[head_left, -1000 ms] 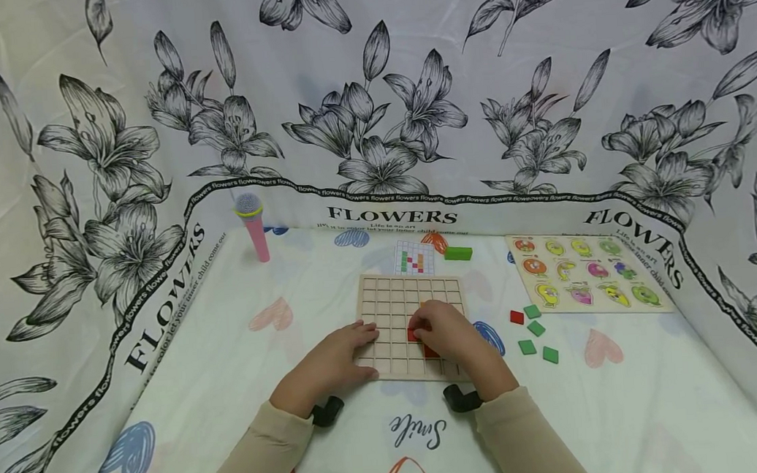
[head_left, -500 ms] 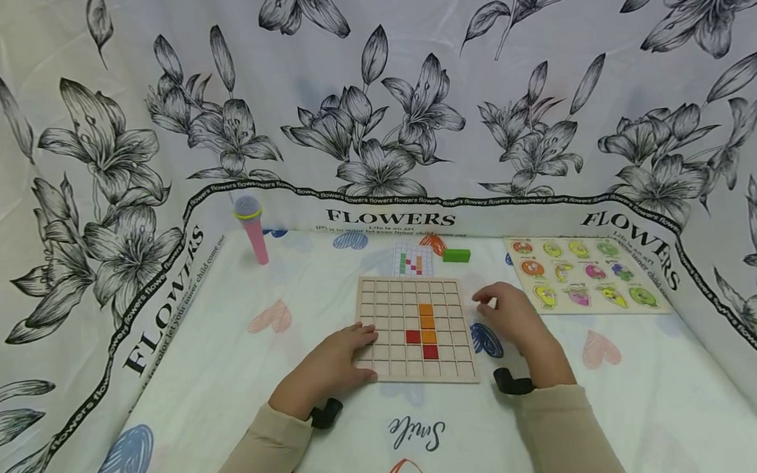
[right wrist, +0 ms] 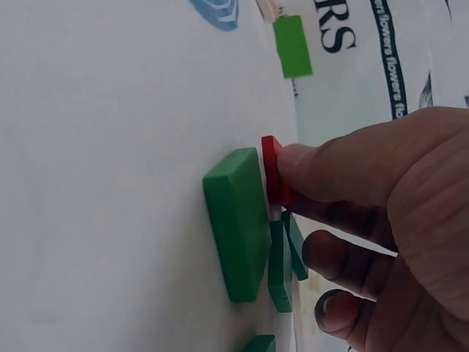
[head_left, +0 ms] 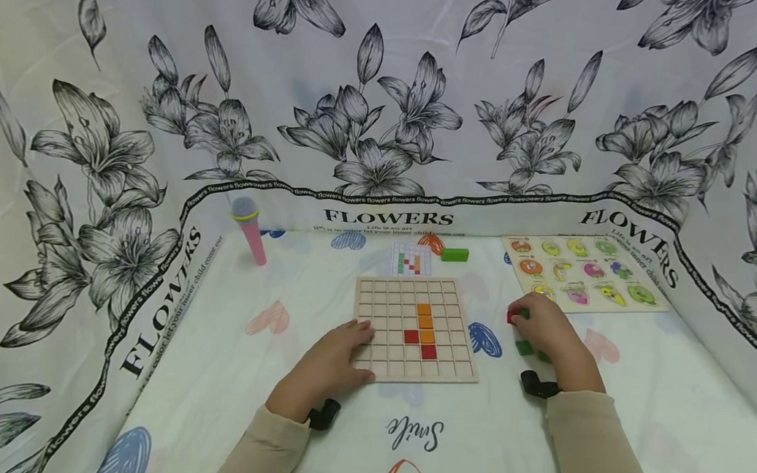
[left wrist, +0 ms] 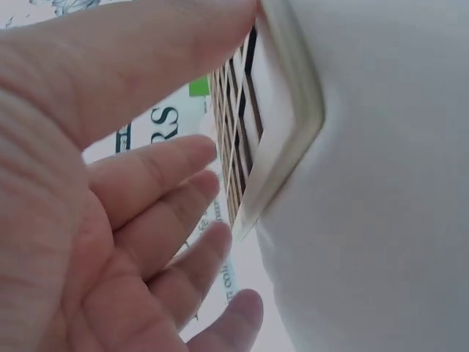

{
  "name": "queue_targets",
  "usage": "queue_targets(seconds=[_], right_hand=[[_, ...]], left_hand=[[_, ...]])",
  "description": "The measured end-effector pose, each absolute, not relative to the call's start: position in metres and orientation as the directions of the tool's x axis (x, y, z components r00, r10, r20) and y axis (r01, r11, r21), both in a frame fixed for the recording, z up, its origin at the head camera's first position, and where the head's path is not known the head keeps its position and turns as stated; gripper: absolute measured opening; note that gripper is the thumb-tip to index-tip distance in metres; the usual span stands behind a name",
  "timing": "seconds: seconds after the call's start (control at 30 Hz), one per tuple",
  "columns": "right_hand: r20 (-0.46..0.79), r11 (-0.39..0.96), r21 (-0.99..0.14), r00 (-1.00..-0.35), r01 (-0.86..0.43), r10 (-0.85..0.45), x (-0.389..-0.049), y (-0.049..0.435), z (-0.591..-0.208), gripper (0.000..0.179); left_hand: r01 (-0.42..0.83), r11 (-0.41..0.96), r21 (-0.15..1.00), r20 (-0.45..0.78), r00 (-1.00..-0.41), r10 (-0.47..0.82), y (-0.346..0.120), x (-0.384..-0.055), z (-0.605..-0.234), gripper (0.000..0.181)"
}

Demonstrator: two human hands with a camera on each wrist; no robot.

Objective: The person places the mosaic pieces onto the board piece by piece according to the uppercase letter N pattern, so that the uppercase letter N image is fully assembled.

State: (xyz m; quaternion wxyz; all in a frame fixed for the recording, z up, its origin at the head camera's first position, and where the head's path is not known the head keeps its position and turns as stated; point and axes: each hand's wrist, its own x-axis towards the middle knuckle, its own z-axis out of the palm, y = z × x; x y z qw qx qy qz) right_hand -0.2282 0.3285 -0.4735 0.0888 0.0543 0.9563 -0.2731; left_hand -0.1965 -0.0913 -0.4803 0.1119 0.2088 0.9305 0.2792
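A wooden grid board [head_left: 388, 368] lies mid-table, with a column of orange tiles [head_left: 425, 322] and two red tiles, one [head_left: 411, 337] left of the column and one [head_left: 429, 352] below it. My left hand [head_left: 324, 365] rests at the board's left edge, fingers extended, thumb at the near corner. My right hand [head_left: 551, 331] is right of the board; its thumb and finger pinch a red tile [right wrist: 272, 170], clearly seen in the right wrist view. Green tiles [right wrist: 238, 224] lie just beside and under that hand, partly hidden by it in the head view.
Behind the board lie a printed pattern card [head_left: 410, 259] and a green block [head_left: 454, 254]. A fruit puzzle board [head_left: 592, 269] is at the back right. A pink toy microphone [head_left: 251, 234] stands at the back left, near the curtain [head_left: 368, 83].
My right hand has left the grid board, uncovering its tiles, and moved right to the loose tiles, where it now pinches a red one. My left hand has stayed at the board's edge.
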Motion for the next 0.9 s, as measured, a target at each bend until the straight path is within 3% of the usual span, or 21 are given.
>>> queue_targets(seconds=[0.23, 0.53, 0.73, 0.9], right_hand=[[-0.235, 0.845, -0.505, -0.970, 0.177, 0.062, -0.227, 0.328, -0.471, 0.034], [-0.245, 0.826, -0.528, -0.967, 0.198, 0.076, -0.226, 0.328, -0.471, 0.028], [-0.121, 0.832, -0.542, -0.991, 0.116, 0.059, -0.226, 0.309, -0.463, 0.012], [-0.034, 0.816, -0.578, -0.999, 0.006, -0.016, -0.231, 0.256, -0.452, 0.011]], left_hand=[[0.242, 0.810, 0.534, -0.169, -0.908, 0.382, -0.099, -0.200, -0.481, 0.089], [0.204, 0.818, 0.538, -0.211, -0.907, 0.365, -0.099, -0.200, -0.481, 0.092], [0.204, 0.817, 0.539, -0.209, -0.907, 0.364, -0.100, -0.200, -0.480, 0.091], [0.208, 0.811, 0.546, -0.205, -0.906, 0.370, -0.100, -0.199, -0.480, 0.091]])
